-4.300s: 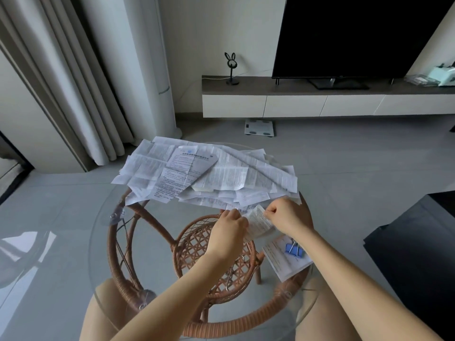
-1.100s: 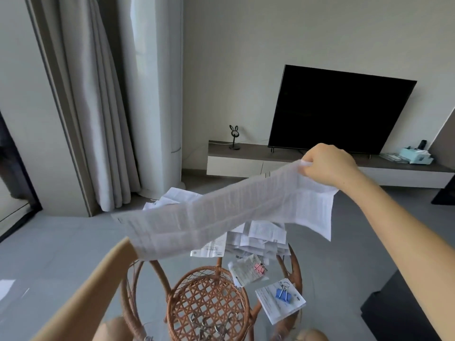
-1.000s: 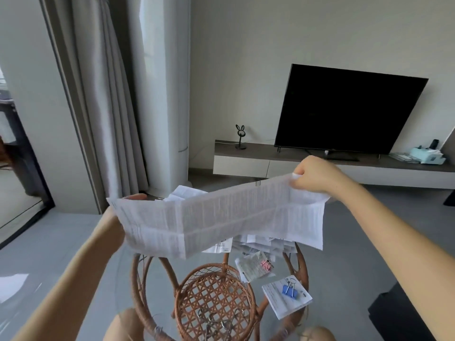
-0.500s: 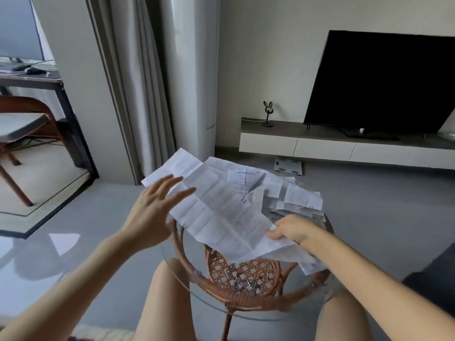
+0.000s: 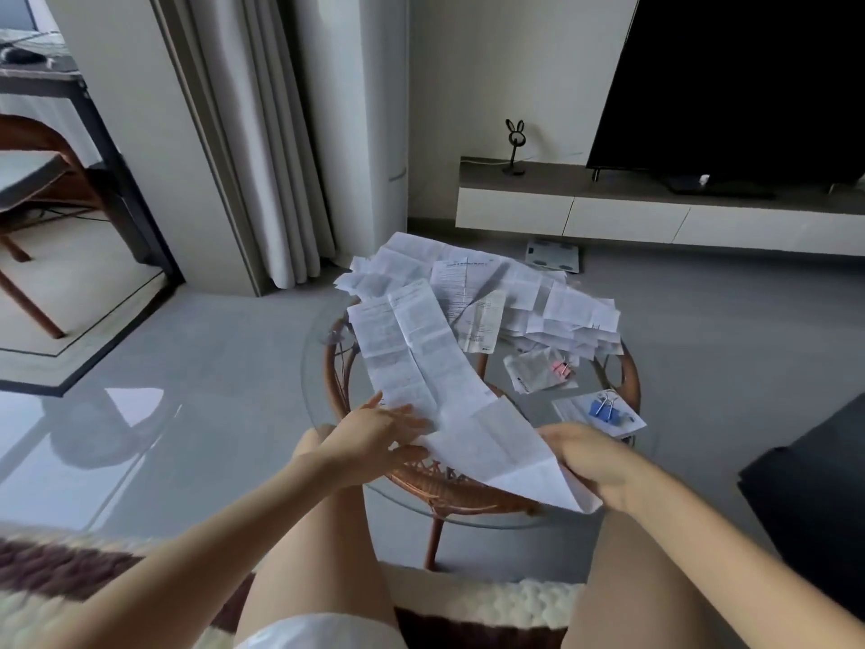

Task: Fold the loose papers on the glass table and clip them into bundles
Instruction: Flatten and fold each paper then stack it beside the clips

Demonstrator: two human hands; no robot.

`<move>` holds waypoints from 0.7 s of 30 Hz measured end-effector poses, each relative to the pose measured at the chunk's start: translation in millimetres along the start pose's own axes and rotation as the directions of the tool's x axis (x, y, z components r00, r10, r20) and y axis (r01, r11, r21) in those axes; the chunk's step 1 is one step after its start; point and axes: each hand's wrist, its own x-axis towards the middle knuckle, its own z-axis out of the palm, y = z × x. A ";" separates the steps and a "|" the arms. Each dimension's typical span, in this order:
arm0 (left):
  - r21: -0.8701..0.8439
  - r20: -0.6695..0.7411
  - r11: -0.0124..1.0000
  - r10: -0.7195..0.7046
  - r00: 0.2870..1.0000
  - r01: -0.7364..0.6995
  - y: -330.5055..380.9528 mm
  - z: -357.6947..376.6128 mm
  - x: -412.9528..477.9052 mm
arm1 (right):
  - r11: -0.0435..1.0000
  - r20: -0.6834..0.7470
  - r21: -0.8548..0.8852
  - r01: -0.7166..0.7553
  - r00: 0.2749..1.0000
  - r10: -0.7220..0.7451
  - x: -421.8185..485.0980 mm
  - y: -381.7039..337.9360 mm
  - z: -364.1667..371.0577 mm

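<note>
A long creased printed sheet [image 5: 435,381] lies lengthwise across the round glass table [image 5: 323,395], its near end lifted. My right hand [image 5: 585,456] grips that near right corner. My left hand [image 5: 379,430] lies with straight fingers against the sheet's near left edge. A heap of loose papers [image 5: 529,297] covers the table's far half. To the right lie a folded bundle with a pink clip [image 5: 559,369] and another bundle with a blue binder clip [image 5: 604,407].
The glass top sits on a rattan frame [image 5: 449,489] between my knees. A white TV cabinet [image 5: 655,213] and black TV [image 5: 739,82] stand behind. Curtains [image 5: 262,133] hang at left, a dark seat [image 5: 814,498] stands at right.
The long sheet was held up stretched between both hands, then came down onto the table. My left hand, which was in the air, has dropped onto the sheet's near left edge.
</note>
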 end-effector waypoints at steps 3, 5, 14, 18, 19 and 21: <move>-0.161 -0.018 0.984 -0.076 0.997 0.072 -2.7 9.0 -4.0 | 0.987 -0.159 -0.066 0.146 0.975 -0.155 -7.0 23.1 -8.6; -0.248 -0.038 0.964 -0.111 0.993 0.098 -2.7 10.6 -7.3 | 0.951 -0.182 -0.155 0.266 0.939 -0.293 -12.7 36.2 -13.3; -0.312 0.073 0.918 -0.235 0.969 0.246 -1.0 -5.4 -16.0 | 0.880 -0.078 0.130 0.457 0.889 -0.450 3.6 -7.6 8.5; -0.259 0.111 0.922 -0.268 0.957 0.288 -2.8 -5.4 -21.6 | 0.821 -0.171 0.266 0.505 0.863 -0.476 24.5 -34.2 17.4; -0.265 0.113 0.920 -0.268 0.957 0.289 -2.9 -5.8 -22.7 | 0.836 -0.186 0.253 0.487 0.872 -0.452 32.2 -38.0 19.2; -0.287 0.113 0.903 -0.301 0.947 0.321 -3.4 -8.8 -22.9 | 0.889 -0.224 0.186 0.418 0.899 -0.376 53.4 -37.3 21.5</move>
